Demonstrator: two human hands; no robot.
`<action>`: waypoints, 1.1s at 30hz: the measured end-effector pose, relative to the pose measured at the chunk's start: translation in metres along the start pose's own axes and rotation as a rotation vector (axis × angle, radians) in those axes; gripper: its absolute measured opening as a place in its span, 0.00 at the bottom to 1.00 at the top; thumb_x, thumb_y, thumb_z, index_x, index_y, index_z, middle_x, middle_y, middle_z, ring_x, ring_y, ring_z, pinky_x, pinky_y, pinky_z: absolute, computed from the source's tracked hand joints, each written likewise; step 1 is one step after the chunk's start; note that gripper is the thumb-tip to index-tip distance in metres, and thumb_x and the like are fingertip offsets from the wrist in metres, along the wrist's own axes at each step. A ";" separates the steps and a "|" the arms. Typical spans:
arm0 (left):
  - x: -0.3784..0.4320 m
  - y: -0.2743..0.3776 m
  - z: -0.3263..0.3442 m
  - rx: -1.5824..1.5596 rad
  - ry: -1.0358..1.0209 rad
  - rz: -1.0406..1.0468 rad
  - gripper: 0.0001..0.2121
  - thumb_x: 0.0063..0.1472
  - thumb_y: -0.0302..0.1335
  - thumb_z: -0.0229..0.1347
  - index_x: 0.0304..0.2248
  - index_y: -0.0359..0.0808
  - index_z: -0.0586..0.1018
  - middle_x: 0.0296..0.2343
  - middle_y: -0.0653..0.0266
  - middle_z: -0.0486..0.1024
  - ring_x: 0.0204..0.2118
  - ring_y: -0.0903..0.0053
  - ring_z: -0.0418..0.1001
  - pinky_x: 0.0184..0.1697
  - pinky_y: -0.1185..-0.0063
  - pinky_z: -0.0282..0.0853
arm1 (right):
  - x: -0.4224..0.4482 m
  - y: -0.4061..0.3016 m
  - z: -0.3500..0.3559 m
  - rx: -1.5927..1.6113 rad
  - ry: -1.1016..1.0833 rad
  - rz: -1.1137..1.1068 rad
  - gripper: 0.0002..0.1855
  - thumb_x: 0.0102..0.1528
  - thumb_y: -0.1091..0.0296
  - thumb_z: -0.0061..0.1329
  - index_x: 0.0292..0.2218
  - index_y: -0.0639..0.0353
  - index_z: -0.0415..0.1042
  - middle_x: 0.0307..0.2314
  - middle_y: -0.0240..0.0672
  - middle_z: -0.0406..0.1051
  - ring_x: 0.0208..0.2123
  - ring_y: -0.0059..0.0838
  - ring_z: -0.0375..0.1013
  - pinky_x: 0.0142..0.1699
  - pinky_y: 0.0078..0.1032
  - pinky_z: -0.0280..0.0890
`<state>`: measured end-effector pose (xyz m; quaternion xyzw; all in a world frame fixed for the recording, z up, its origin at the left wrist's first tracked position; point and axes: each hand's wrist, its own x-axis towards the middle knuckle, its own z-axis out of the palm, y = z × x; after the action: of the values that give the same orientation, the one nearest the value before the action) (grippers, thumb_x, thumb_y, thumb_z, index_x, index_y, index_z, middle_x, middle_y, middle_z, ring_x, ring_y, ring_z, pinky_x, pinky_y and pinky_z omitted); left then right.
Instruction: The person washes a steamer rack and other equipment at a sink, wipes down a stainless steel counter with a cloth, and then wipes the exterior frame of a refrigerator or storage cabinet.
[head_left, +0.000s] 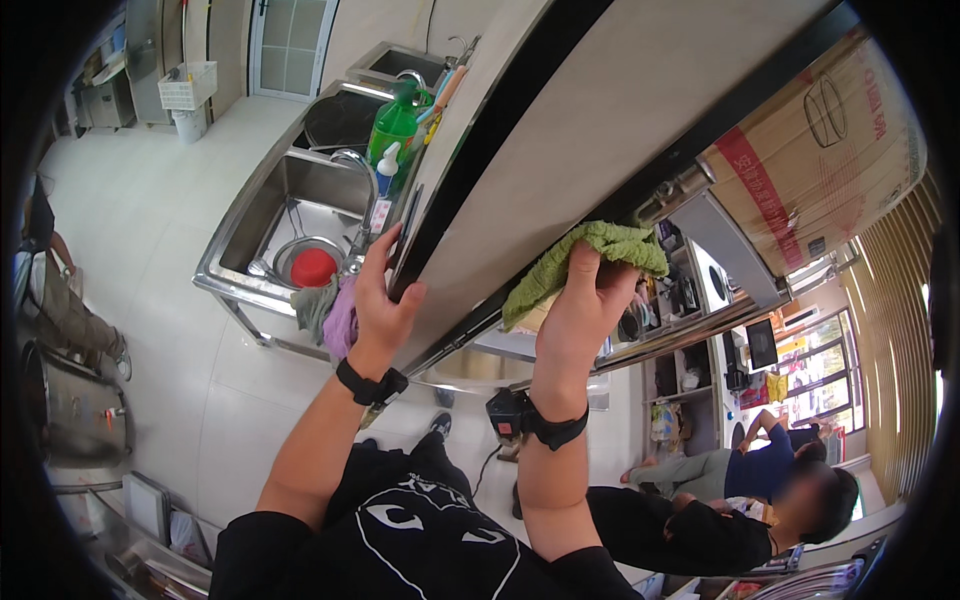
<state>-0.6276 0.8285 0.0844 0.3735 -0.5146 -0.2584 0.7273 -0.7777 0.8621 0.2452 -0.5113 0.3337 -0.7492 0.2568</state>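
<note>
My right hand (589, 300) holds a folded green cloth (551, 279) against the dark edge of a tall beige panel (517, 172). The thumb and fingers pinch the cloth. My left hand (386, 300) rests at the panel's other dark edge, thumb and fingers apart, with no object held in it. Beyond that hand, a grey-green cloth (313, 311) and a purple cloth (341, 319) hang at the corner of a steel sink (225, 244). Both wrists wear black straps with small devices.
In the sink lie a red bowl (313, 268) and a metal basin. A green spray bottle (394, 124) and a white pump bottle (387, 169) stand behind it. A cardboard box (825, 157) is at upper right. People stand at lower right; another person is at far left.
</note>
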 end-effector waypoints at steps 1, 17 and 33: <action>0.000 0.002 0.000 -0.001 0.003 -0.007 0.44 0.52 0.61 0.53 0.53 0.26 0.66 0.45 0.52 0.71 0.47 0.67 0.70 0.49 0.75 0.65 | -0.002 0.004 -0.002 -0.029 -0.013 -0.032 0.21 0.59 0.67 0.50 0.50 0.63 0.60 0.44 0.33 0.66 0.46 0.24 0.64 0.53 0.24 0.58; -0.001 0.008 -0.002 -0.022 0.004 -0.021 0.39 0.52 0.54 0.56 0.52 0.28 0.66 0.46 0.53 0.70 0.47 0.68 0.70 0.48 0.76 0.65 | -0.076 0.084 -0.043 -0.087 -0.118 0.116 0.27 0.52 0.74 0.57 0.49 0.64 0.58 0.42 0.33 0.65 0.43 0.24 0.65 0.51 0.24 0.60; -0.007 0.012 -0.008 0.065 0.052 -0.004 0.40 0.49 0.55 0.59 0.51 0.30 0.69 0.45 0.53 0.70 0.48 0.66 0.69 0.51 0.73 0.64 | -0.091 0.095 -0.050 -0.136 -0.088 0.239 0.20 0.50 0.82 0.53 0.44 0.63 0.63 0.36 0.31 0.68 0.35 0.21 0.68 0.42 0.21 0.66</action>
<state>-0.6224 0.8425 0.0886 0.4044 -0.5030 -0.2333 0.7274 -0.7895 0.8790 0.1060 -0.5165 0.4307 -0.6658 0.3233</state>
